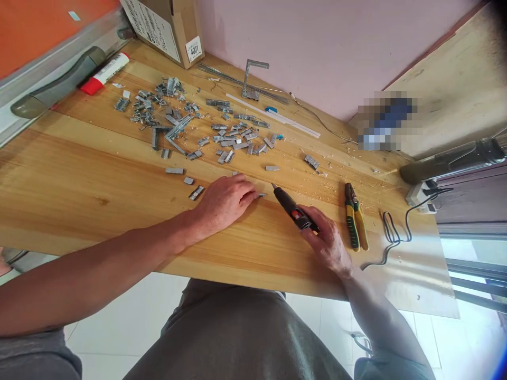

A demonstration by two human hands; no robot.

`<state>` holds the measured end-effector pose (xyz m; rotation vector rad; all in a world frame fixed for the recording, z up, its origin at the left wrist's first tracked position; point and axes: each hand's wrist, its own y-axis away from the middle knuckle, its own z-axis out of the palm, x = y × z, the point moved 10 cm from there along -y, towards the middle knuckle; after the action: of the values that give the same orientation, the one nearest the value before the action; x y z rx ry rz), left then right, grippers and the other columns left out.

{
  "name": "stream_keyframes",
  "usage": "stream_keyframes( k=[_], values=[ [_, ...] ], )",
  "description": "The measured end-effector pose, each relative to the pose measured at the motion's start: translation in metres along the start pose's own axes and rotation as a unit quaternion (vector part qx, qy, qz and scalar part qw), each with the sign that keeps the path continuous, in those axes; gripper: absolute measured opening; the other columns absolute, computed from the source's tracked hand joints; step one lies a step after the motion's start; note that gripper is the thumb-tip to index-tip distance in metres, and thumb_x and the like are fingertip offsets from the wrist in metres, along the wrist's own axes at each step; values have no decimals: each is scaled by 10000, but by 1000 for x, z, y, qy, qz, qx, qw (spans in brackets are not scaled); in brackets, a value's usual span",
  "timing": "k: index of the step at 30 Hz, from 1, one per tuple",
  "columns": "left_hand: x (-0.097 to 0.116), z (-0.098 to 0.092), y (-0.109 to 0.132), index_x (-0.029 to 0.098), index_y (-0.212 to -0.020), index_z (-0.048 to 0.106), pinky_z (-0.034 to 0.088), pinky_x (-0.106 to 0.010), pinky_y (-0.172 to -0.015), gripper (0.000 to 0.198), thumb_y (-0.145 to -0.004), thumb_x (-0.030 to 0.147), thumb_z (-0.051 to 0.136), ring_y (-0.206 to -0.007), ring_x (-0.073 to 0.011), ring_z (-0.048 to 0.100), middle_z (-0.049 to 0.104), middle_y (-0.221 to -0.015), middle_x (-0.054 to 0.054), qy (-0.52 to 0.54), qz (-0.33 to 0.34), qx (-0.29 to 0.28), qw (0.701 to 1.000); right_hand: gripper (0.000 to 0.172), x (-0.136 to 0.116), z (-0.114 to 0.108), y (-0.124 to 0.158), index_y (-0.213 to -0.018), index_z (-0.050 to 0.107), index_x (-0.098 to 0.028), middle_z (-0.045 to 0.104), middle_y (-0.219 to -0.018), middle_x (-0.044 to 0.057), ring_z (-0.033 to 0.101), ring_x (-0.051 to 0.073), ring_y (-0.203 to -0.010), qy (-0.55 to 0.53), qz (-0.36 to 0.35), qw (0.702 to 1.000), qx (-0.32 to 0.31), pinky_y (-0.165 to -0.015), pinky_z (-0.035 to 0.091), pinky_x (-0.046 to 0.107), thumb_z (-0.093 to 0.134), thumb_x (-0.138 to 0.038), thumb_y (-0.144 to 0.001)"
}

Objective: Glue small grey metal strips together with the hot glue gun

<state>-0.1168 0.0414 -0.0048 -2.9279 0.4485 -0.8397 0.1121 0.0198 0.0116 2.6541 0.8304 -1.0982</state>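
Observation:
My left hand rests on the wooden table, its thumb and fingers closed on a small grey piece that pokes out at the fingertips. My right hand grips a black pen-shaped tool with a pointed metal tip and a red switch. That tip is directed up and left, a short gap from the grey piece. Another grey strip lies just beyond the tip. Left of my left hand are a ridged grey block and a flat grey piece.
Pliers with green-yellow handles lie right, near a black cord and a socket block. Farther back are a heap of grey pieces, an L-shaped grey upright, thin rods, a cardboard box and a red-capped glue stick or marker.

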Motion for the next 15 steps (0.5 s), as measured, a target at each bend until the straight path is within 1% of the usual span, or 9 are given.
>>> stream_keyframes(
  k=[2,5,9,15],
  values=[
    [0,-1,0,192,-955,767,523,-380,-878,206,-1094,285,647,-960,-260,732,758,-996,-87,3,-6,1,1000,412,-13,5,0,-1498,631,-241,752,-1162,110,667,281,-1030,58,-56,997,-2,-927,526,447,573,-347,-1105],
    [-1,-2,0,194,-969,751,526,-376,-896,152,-1078,260,666,-971,-254,729,766,-1012,-81,15,-7,7,1000,432,-27,13,2,-1530,605,-206,751,-1122,118,656,280,-985,143,-112,983,-1,-917,517,460,552,-285,-1109],
    [1,-3,1,193,-980,732,530,-378,-896,115,-1060,189,649,-972,-248,723,766,-1018,-71,27,9,18,999,455,-35,19,6,-1563,571,-202,751,-1125,115,655,275,-965,208,-148,967,9,-883,509,453,544,-259,-1112],
    [0,-2,2,189,-953,722,528,-397,-890,143,-1057,160,628,-969,-261,727,768,-998,-66,19,14,22,999,508,-43,26,10,-1602,514,-192,748,-1100,103,642,279,-957,249,-186,950,7,-847,499,444,567,-228,-1098]
  ],
)
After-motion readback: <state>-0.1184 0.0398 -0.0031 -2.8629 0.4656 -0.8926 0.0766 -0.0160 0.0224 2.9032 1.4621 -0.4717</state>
